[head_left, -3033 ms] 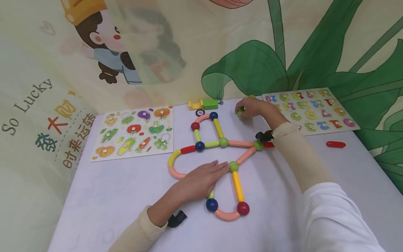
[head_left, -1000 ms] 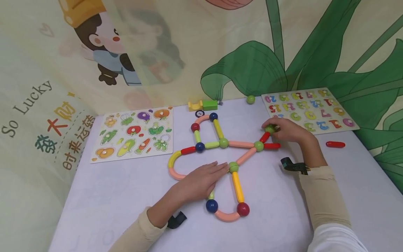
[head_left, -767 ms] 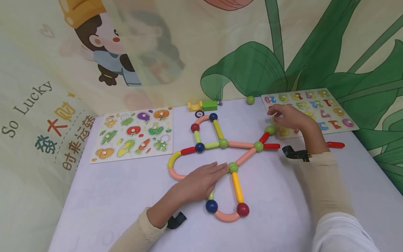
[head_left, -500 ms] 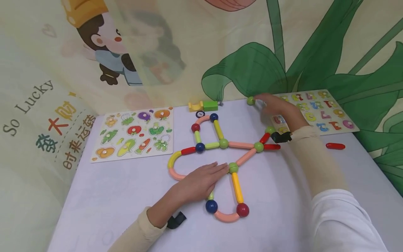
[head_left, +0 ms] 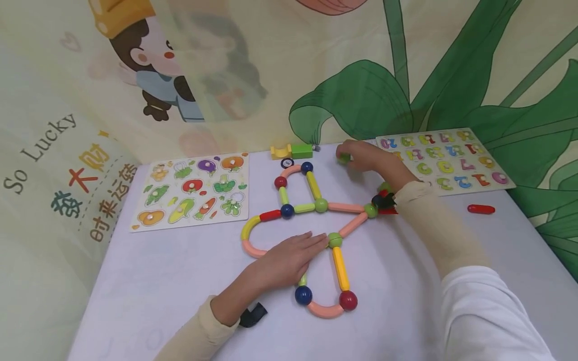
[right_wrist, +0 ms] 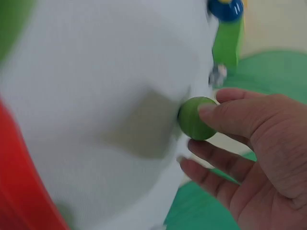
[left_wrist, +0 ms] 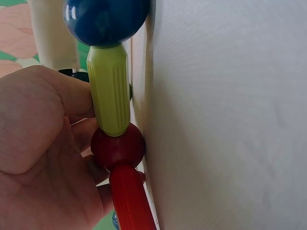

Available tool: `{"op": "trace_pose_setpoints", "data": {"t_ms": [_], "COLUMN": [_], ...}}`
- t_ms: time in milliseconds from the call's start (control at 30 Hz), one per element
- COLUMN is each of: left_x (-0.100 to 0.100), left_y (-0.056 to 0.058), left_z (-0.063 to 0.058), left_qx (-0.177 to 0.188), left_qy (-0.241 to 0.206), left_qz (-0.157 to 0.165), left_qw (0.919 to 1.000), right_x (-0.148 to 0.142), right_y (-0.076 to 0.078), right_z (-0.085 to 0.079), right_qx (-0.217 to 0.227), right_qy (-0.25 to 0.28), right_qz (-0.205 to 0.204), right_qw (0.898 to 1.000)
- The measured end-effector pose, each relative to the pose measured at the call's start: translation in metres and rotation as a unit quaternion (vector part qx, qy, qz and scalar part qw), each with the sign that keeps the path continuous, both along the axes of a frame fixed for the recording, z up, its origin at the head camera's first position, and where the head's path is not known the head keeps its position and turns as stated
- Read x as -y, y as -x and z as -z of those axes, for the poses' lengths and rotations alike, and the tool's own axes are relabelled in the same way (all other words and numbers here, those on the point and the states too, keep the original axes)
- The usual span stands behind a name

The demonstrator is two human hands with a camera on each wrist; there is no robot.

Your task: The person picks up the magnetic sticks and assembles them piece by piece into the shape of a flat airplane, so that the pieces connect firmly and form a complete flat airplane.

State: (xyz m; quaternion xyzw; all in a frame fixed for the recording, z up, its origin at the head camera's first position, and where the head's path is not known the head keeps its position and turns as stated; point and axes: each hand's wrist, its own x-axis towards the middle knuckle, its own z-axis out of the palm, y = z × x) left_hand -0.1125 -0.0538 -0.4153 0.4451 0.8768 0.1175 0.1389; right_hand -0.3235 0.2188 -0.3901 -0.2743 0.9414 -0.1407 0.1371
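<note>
A flat figure of coloured sticks and balls lies on the table. My left hand [head_left: 289, 260] rests on it, fingers stretched toward a green ball [head_left: 334, 239]. In the left wrist view, its thumb lies along a light-green stick [left_wrist: 109, 91], with fingers behind a dark red ball [left_wrist: 118, 147]. My right hand [head_left: 363, 155] pinches a loose green ball [right_wrist: 194, 120] between thumb and fingers, close over the table near the back edge. At the figure's right end, two red sticks branch from a green ball [head_left: 371, 210], partly hidden by the black right wrist camera.
A vegetable puzzle board [head_left: 189, 190] lies at the left, a number puzzle board [head_left: 444, 160] at the back right. Behind the figure stand a green block [head_left: 301, 151] and a yellow piece [head_left: 281, 152]. One loose red stick [head_left: 481, 208] lies at the right.
My right hand let go of a green ball at the upper red stick's end, reached to the back edge, took another green ball and moved it leftward and nearer. My left hand stayed put.
</note>
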Motion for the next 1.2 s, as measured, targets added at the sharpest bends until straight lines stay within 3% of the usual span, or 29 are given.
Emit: {"op": "trace_pose_setpoints", "data": {"t_ms": [200, 300, 500, 600, 733, 967, 1200], "left_x": [0.001, 0.000, 0.001, 0.001, 0.001, 0.001, 0.000], "left_y": [-0.001, -0.001, -0.001, -0.001, -0.001, -0.001, -0.001], "left_z": [0.000, 0.001, 0.000, -0.001, 0.000, 0.000, 0.000], "left_qx": [0.001, 0.002, -0.005, -0.006, -0.002, -0.001, -0.001], "left_qy": [-0.008, -0.011, -0.011, -0.015, -0.016, -0.014, -0.018], "left_qz": [0.004, 0.008, 0.003, 0.004, 0.006, 0.004, 0.005], "left_qw": [1.0000, 0.9999, 0.9999, 0.9999, 0.9998, 0.9999, 0.9998], "right_x": [0.015, 0.003, -0.046, -0.075, -0.106, -0.119, -0.097], "right_y": [-0.022, -0.046, -0.102, -0.129, -0.155, -0.168, -0.162], "right_z": [0.001, -0.006, -0.014, -0.013, -0.007, 0.001, 0.007], "right_qx": [0.007, 0.012, -0.004, -0.001, 0.038, 0.060, 0.049], "right_qy": [0.022, 0.078, 0.175, 0.157, 0.107, 0.085, 0.106], "right_qz": [-0.021, 0.019, 0.116, 0.149, 0.176, 0.184, 0.134], "right_qw": [1.000, 0.997, 0.978, 0.976, 0.978, 0.978, 0.984]}}
